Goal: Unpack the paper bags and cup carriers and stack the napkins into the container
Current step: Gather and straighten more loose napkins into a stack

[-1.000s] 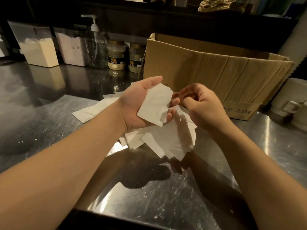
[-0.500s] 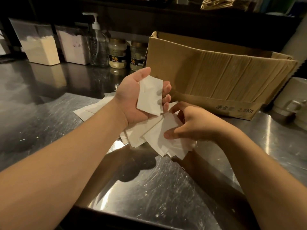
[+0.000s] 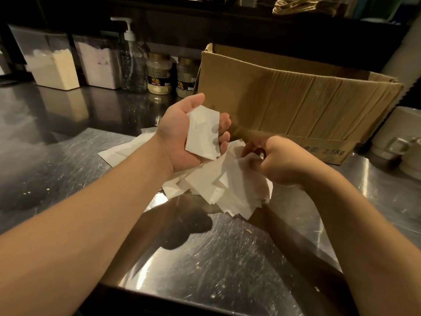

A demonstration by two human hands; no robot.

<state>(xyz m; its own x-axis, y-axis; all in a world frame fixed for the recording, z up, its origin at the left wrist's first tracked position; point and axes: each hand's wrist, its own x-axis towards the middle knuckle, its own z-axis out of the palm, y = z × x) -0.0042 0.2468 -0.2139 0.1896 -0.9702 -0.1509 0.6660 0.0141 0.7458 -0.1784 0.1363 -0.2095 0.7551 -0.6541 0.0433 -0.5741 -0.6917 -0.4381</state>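
While your left hand (image 3: 182, 133) cups a small stack of napkins (image 3: 202, 133) and your right hand (image 3: 280, 160) pinches another from the loose napkin pile (image 3: 218, 185) on the steel counter (image 3: 68, 160), stacking appears barely begun, with no napkin container identifiable.

The right hand (image 3: 282, 160) is motion-blurred, its fingers (image 3: 251, 164) indistinct against the napkin pile (image 3: 218, 185).

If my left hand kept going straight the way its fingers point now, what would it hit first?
Probably the cardboard box: the left hand, holding a napkin stack, points its fingers toward the box's near wall. Depth is unclear, though nothing shows between them.
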